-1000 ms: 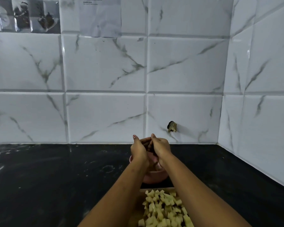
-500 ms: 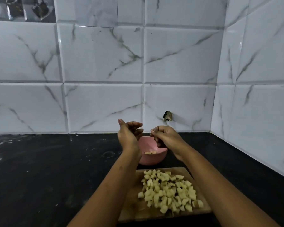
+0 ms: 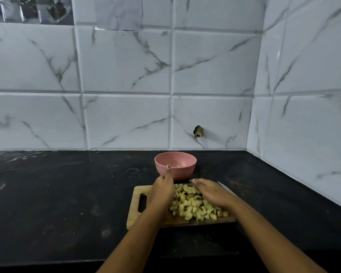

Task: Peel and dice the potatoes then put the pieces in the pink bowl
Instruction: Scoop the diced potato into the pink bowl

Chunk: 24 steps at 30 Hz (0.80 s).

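Standing on edge on the wooden cutting board (image 3: 135,215), the left hand (image 3: 162,194) presses against the left side of the diced potato pieces (image 3: 189,205), one fingertip raised in front of the pink bowl (image 3: 181,168). Its other fingers are hidden behind the back of the hand, so I cannot tell whether they hold anything. The bowl stands on the black counter (image 3: 67,194) just behind the board; its contents are hard to make out. The right hand (image 3: 212,193) lies spread over the pile's right side, fingers nearly straight. A knife blade (image 3: 225,188) shows partly behind it.
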### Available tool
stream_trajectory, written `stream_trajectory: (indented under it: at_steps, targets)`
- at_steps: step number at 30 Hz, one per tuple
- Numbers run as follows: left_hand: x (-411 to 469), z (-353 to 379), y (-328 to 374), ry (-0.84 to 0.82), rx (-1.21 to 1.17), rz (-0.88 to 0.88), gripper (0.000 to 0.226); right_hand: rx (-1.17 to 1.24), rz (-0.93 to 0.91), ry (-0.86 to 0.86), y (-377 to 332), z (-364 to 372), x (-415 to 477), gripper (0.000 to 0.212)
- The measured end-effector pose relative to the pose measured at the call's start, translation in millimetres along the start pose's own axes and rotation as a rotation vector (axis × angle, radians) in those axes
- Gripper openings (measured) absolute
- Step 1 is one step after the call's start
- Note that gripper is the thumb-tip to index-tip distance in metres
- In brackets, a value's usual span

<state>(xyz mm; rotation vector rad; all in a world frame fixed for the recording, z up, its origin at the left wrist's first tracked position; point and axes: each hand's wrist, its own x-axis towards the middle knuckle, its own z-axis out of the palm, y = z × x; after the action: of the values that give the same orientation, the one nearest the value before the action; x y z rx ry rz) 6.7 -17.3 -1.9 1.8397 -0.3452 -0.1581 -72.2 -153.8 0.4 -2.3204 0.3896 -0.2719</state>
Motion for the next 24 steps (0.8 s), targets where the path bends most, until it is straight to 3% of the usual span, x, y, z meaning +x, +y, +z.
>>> stream_trajectory:
  at_steps: [4,15,17,22,24]
  targets:
    - [-13,3,9,-0.128,0.237,-0.001,0.072,0.017,-0.011,0.017,-10,10,0,0.050]
    - [-14,5,10,-0.034,0.083,0.034,0.072,0.162,-0.056,-0.074,-14,13,18,0.044]
    - [-11,3,8,-0.061,0.000,0.021,0.075,0.177,-0.069,-0.104,-12,7,17,0.049]
    - [4,4,-10,-0.152,-0.079,0.034,0.111,0.174,-0.120,-0.178,-2,-11,6,0.074]
    - [-5,1,-4,-0.166,-0.022,0.007,0.106,0.069,-0.138,-0.202,1,-13,-4,0.080]
